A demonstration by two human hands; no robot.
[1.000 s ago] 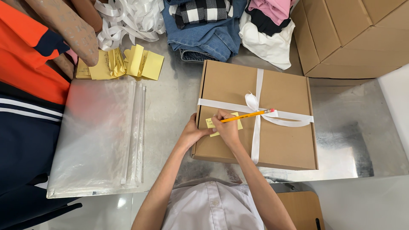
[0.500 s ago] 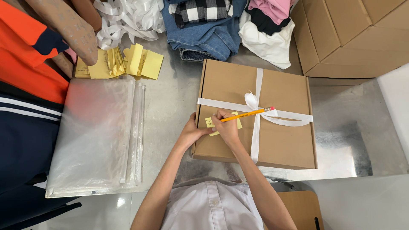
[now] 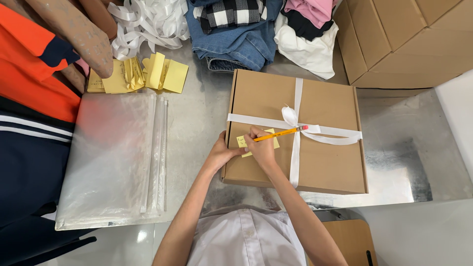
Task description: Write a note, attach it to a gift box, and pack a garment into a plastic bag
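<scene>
Pencil (image 3: pixel 281 133): yellow-orange, pink eraser end; my right hand (image 3: pixel 262 148) has its fingers closed around the tip end in a writing grip.
Pencil axis: long axis runs left to right across the box, eraser toward the right and slightly up, crossing the ribbon near its bow.
Note (image 3: pixel 257 142): small yellow sticky square on the lid of the box, left of the ribbon's upright strip; dark marks show at its left part, too small to tell. Mostly covered by my right hand.
Key relation: note lies directly under the pencil tip and my right fingers; the right hand is the nearer one, on top of it.
Left hand (image 3: pixel 222 151): fingers curled against the box's left edge, thumb reaching onto the lid beside the note's left side; it grasps nothing loose.
Box (image 3: pixel 330 162): flat brown cardboard, shut, tied crosswise with white ribbon (image 3: pixel 296 162); sits on the metal table (image 3: pixel 197 118) near its front edge, right of centre.
Left of box: stack of clear zip bags (image 3: pixel 113 157), apart from it.
Back edge: loose yellow notes (image 3: pixel 148 74), folded clothes (image 3: pixel 236 34).
</scene>
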